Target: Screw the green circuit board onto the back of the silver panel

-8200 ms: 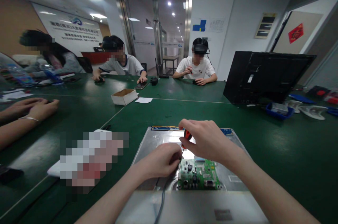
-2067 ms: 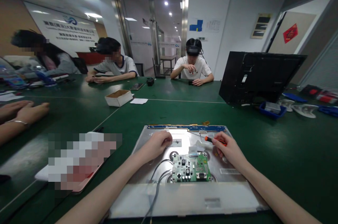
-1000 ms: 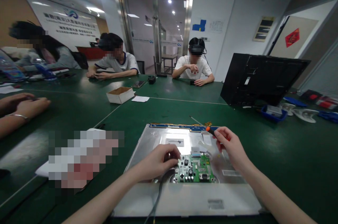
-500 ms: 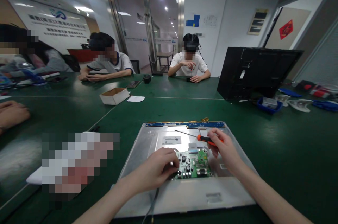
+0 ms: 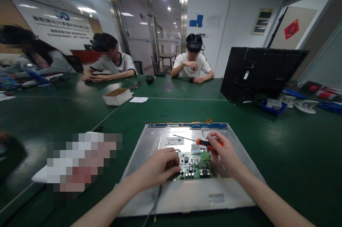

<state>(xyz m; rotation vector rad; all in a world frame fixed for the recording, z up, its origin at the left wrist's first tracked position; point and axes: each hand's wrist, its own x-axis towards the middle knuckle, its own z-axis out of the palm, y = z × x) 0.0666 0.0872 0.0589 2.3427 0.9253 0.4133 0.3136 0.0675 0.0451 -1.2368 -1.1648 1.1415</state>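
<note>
A screwdriver (image 5: 203,143) with an orange and black handle is held in my right hand (image 5: 223,150), its thin shaft pointing left above the panel. My left hand (image 5: 162,164) has its fingers curled together at the left edge of a green circuit board (image 5: 196,166); what they pinch, if anything, is hidden. From beneath that hand a dark cable (image 5: 157,198) runs down toward me. The board lies on the metal back of a flat display panel (image 5: 192,195), which has a blue circuit strip (image 5: 187,126) along its far edge.
Around the green table sit several people, two of them across from me. A white open box (image 5: 117,98) and a paper slip stand beyond the panel. At right are a large black screen (image 5: 262,73) and a blue tray (image 5: 274,106). A blurred-out packet lies at left.
The screwdriver and my right hand have shifted slightly left. My left hand stays by the board. At the left edge, another person's hand has pulled away, leaving a dark blurred shape.
</note>
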